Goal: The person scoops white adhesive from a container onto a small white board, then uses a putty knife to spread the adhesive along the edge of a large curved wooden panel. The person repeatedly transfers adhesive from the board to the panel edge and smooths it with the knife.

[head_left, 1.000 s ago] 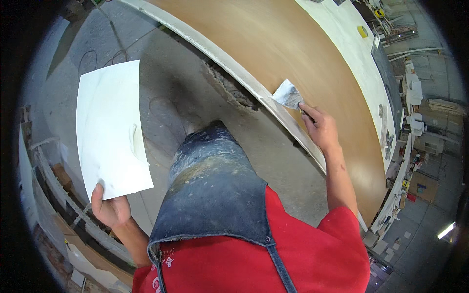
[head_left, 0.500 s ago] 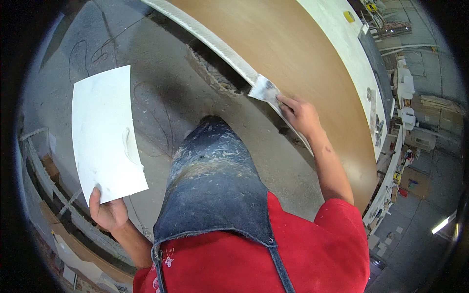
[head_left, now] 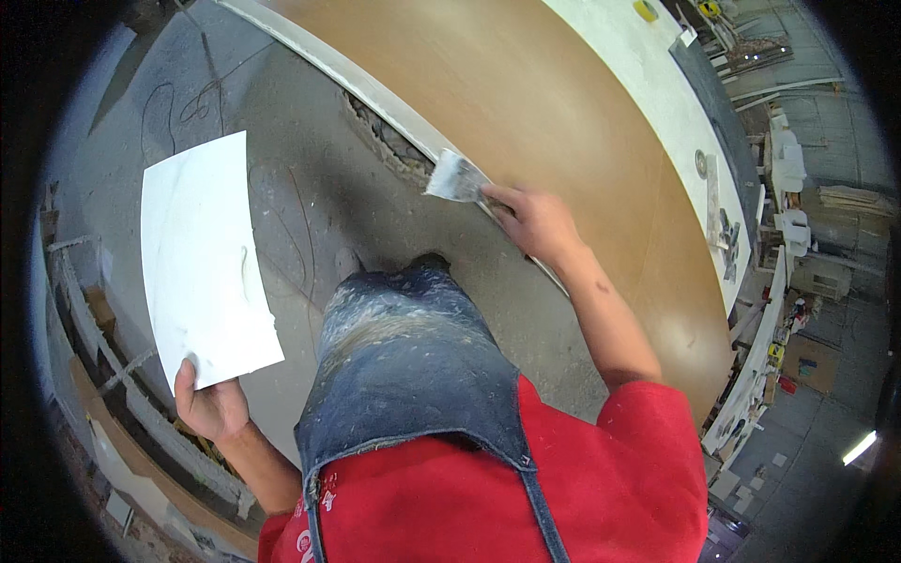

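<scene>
My left hand (head_left: 214,405) grips the lower end of a white sheet (head_left: 202,253), thumb on top and fingers beneath. A small ridge of white paste (head_left: 247,272) clings near the sheet's right side. In my right hand (head_left: 537,223) is a putty knife (head_left: 457,176), its wide blade smeared with white. The blade lies at the white edge strip (head_left: 361,94) of a large curved brown panel (head_left: 526,113). Whether the blade presses on the strip or just hovers beside it, I cannot tell.
Beyond the panel runs a white surface (head_left: 610,47) with a yellow tape roll (head_left: 645,10) on it. A broken hole (head_left: 389,141) and loose cables (head_left: 197,103) mark the grey floor (head_left: 282,122). Framing (head_left: 131,375) stands at the lower left.
My right hand has drawn the putty knife left and slightly toward me along the panel's edge. The panel sits further left in view. My left hand and the sheet have barely moved.
</scene>
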The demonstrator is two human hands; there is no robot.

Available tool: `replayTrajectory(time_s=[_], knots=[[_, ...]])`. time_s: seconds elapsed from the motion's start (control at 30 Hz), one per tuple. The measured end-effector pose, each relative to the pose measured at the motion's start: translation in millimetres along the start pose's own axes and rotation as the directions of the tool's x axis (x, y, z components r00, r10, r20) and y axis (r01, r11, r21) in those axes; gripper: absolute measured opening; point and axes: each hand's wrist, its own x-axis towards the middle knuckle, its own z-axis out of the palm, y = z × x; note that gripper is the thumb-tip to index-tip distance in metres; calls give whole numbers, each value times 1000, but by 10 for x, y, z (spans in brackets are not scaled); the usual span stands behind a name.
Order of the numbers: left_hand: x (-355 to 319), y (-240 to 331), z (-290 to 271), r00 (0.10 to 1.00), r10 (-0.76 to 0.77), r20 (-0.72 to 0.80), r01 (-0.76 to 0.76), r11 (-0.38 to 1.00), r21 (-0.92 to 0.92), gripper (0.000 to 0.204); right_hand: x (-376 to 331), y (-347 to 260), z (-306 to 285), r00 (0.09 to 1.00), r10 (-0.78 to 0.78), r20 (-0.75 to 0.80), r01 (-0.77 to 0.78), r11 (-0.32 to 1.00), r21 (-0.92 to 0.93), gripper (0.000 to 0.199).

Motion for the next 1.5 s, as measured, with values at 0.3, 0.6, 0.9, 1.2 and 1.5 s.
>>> replayTrajectory(time_s=[0.3,0.6,0.9,1.2,1.5], knots=[[-1106,-540,46,999,-1,-47,4,998,60,66,-1390,943,-50,999,-18,-36,17,1000,-15,32],[-1715,-891,65,1000,4,-28,-2,995,101,65,-1950,940,-285,997,64,-49,-64,998,19,36],[-2173,-1064,-47,1000,-1,1,1,989,151,69,-2423,1394,1,999,-34,-29,33,999,-29,35],[-2873,-1331,-396,1000,-17,-2,17,994,106,69,-3635,1876,-368,976,136,-167,-141,990,-15,33],[-3929,-1570,-870,999,-14,-40,16,998,64,69,-3288,1608,-243,997,-43,59,48,994,-96,32]])
